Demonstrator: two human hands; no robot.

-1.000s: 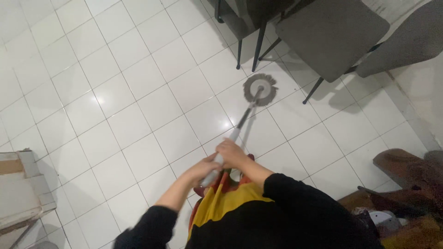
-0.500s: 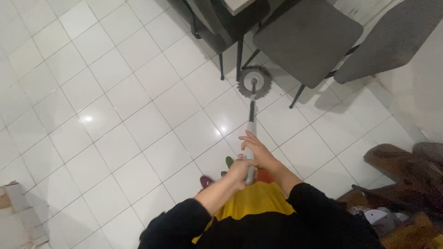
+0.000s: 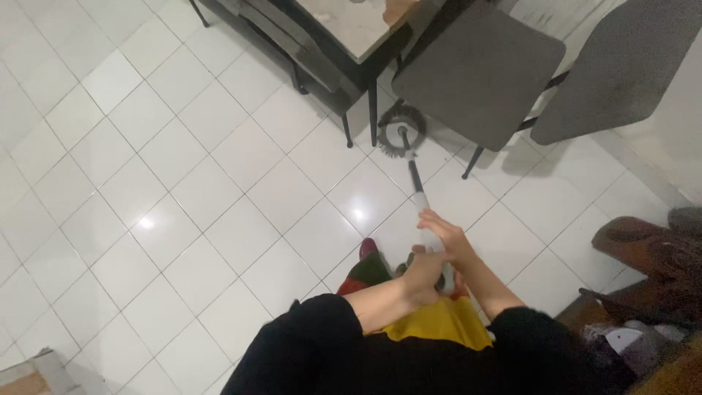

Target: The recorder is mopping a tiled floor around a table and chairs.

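Both of my hands grip the white upper part of a mop handle (image 3: 418,192). My right hand (image 3: 446,238) sits higher on the shaft, my left hand (image 3: 423,276) just below it, closer to my body. The handle runs away from me to a round grey mop head (image 3: 401,130), which lies flat on the white tiled floor (image 3: 183,183) between a table leg and a chair leg. My black sleeves and a yellow and red garment fill the bottom of the view.
A dark-framed table (image 3: 344,29) stands at the top centre. Two grey chairs (image 3: 479,69) (image 3: 621,69) stand to its right, with legs close to the mop head. Brown clutter (image 3: 651,256) lies at the right edge, a cardboard box corner (image 3: 36,373) at bottom left.
The mop head has slid farther from me and under the table's edge beside the chair. My view has shifted toward the table, and the box at left has nearly left the frame.
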